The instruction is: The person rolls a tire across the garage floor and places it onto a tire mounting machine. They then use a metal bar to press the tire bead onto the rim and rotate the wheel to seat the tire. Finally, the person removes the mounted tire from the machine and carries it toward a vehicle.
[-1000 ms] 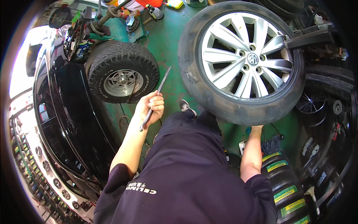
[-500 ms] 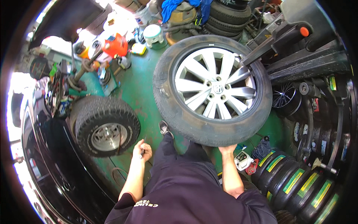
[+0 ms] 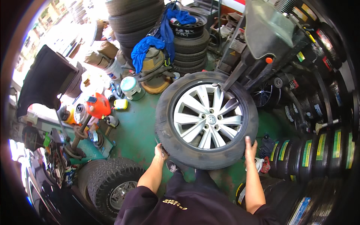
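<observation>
A large car wheel [image 3: 205, 161], a black tyre on a silver multi-spoke alloy rim [image 3: 192, 137], lies face up in front of me. My left hand [image 3: 161, 153] is closed at the tyre's near left edge. A small, thin, dark tool sticks up from its fingers; its exact kind is too small to make out. At the near right edge, my right hand [image 3: 250, 150] rests against the tyre's side, thumb raised and fingers apart. The dark machine arm [image 3: 236, 74] reaches down to the rim's far edge.
A chunky off-road wheel [image 3: 108, 187] stands lower left, beside a black car. On the right is a row of new tyres [image 3: 296, 159]. Stacked tyres [image 3: 191, 48], a blue cloth [image 3: 150, 47], a lidded bucket [image 3: 131, 88] and a red jug [image 3: 98, 107] are farther back.
My view has tilted up and shifted, showing more of the background. My right hand has moved from under the tyre's near edge to its right side; my left hand has come up to the tyre.
</observation>
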### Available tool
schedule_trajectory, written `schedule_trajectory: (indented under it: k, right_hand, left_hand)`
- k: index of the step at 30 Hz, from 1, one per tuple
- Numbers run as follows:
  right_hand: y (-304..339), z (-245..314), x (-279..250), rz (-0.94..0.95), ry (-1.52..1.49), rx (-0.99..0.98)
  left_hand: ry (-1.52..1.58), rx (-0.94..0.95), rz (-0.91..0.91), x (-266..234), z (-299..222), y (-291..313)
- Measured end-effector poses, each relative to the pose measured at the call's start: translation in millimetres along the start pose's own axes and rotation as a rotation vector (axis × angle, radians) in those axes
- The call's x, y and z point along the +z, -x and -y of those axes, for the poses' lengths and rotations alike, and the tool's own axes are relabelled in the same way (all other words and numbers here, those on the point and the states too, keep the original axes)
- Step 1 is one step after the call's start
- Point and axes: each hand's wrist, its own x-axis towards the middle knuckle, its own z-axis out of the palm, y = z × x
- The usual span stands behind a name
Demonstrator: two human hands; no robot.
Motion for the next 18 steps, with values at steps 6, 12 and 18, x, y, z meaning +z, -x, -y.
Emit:
schedule_trajectory:
  k: [6,12,18]
  right_hand:
    - [36.0,-0.4,33.1,-0.135,0.275,0.011]
    - [8.4,0.5,6.5,-0.015,0.077,-0.021]
    - [32.3,64.5,95.7,0.606,0.306,-0.489]
  left_hand:
    - [-0.016,0.109,0.018,14.7,-29.4,-44.6]
    - [0.049,0.174,-0.026,28.7,-12.2,-21.5]
    - [0.148,0.146,-0.184,50.5,23.9,22.5]
